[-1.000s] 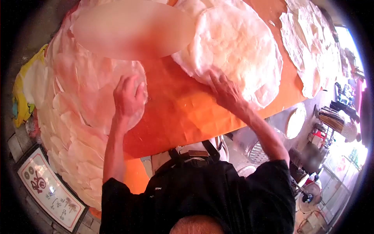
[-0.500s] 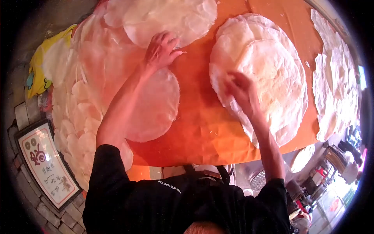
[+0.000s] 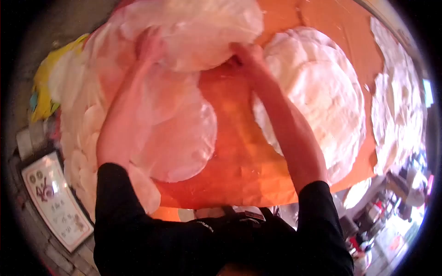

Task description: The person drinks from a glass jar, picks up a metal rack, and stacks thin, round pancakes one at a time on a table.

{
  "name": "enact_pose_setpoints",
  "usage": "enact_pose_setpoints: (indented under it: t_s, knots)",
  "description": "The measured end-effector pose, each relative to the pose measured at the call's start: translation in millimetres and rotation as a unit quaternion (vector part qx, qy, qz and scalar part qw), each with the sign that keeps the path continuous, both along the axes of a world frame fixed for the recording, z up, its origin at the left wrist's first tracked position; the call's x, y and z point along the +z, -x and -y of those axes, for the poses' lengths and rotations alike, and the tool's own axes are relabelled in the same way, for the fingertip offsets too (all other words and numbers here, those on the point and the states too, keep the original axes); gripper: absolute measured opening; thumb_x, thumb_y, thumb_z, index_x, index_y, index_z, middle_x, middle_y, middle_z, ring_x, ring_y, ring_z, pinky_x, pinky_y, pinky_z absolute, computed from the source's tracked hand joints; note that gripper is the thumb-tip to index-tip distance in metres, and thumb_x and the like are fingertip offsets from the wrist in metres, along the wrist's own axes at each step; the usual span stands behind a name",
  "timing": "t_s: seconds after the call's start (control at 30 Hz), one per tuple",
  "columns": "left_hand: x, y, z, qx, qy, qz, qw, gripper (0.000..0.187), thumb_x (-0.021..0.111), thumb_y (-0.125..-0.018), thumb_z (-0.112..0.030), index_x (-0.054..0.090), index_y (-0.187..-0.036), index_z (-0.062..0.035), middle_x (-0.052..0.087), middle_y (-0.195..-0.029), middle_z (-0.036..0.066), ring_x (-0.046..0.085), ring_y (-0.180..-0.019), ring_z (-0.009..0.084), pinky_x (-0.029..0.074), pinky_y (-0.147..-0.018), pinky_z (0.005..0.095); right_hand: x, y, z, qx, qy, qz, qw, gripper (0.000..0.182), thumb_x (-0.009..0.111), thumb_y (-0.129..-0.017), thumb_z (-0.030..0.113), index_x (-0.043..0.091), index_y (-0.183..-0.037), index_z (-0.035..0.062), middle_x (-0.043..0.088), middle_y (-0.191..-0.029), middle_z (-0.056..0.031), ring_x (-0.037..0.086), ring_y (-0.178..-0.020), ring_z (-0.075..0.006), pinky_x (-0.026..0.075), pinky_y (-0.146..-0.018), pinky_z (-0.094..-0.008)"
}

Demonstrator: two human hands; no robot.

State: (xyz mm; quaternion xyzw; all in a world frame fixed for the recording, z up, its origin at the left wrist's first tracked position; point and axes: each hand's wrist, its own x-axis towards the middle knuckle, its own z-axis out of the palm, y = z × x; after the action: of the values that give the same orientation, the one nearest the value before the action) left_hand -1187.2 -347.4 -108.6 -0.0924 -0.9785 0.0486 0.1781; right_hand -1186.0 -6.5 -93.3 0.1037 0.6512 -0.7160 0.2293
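A thin, pale round sheet (image 3: pixel 209 39), like rolled-out dough or flatbread, lies at the far middle, its near edge over other sheets. My left hand (image 3: pixel 151 43) is closed at its left edge, the fingers smeared by motion. My right hand (image 3: pixel 247 54) pinches the sheet's near right edge between bent fingers. Below the left forearm, a translucent round sheet (image 3: pixel 184 138) lies flat. Under and beside the right forearm is a stack of larger, wrinkled round sheets (image 3: pixel 322 101).
Many overlapping sheets (image 3: pixel 83 138) cover the left side. More crinkled sheets (image 3: pixel 398 106) lie at the far right of the orange tabletop (image 3: pixel 235 170). A yellow cloth or bag (image 3: pixel 43 92) and a framed sign (image 3: pixel 57 202) are at the left. Cluttered items (image 3: pixel 377 211) stand lower right.
My right hand has left the wrinkled stack and moved left to the far sheet's edge. My left hand has shifted left and away. The far sheet's near edge has come closer to me.
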Motion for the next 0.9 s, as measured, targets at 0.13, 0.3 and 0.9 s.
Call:
enact_pose_setpoints:
  t_s: [0.13,0.3,0.9]
  knots:
    - [39,5,-14,0.078,-0.001,0.056,0.995,0.038,0.054,-0.093,-0.03,0.06,-0.122,-0.0072,0.062,-0.121,0.018,0.059,-0.11,0.0352,0.048,-0.095,0.0432,51,31,-14,0.007,-0.167,-0.379,0.91,0.023,0.061,-0.078,0.022,0.065,-0.066,0.0028,0.063,-0.06,-0.0115,0.058,-0.056,-0.0242,0.049,-0.058,-0.0376]
    - [76,27,32,-0.032,-0.091,0.019,0.995,0.024,0.061,-0.092,-0.02,0.067,-0.109,-0.0042,0.066,-0.1,0.019,0.064,-0.087,0.0274,0.05,-0.08,0.0362,234,85,-147,-0.023,-0.345,-0.59,0.729,0.01,0.061,-0.086,0.009,0.067,-0.081,0.002,0.062,-0.066,-0.0051,0.056,-0.057,-0.0139,0.046,-0.051,-0.0297]
    - [318,-60,-279,-0.129,-0.827,0.163,0.522,0.025,0.062,-0.093,-0.019,0.066,-0.113,-0.0053,0.067,-0.101,0.0,0.059,-0.085,0.0093,0.049,-0.081,0.0253,67,-206,-274,0.131,-0.515,-0.356,0.768,0.05,0.075,-0.077,0.017,0.059,-0.123,0.0066,0.06,-0.113,-0.0193,0.057,-0.108,-0.0375,0.049,-0.085,-0.0482]
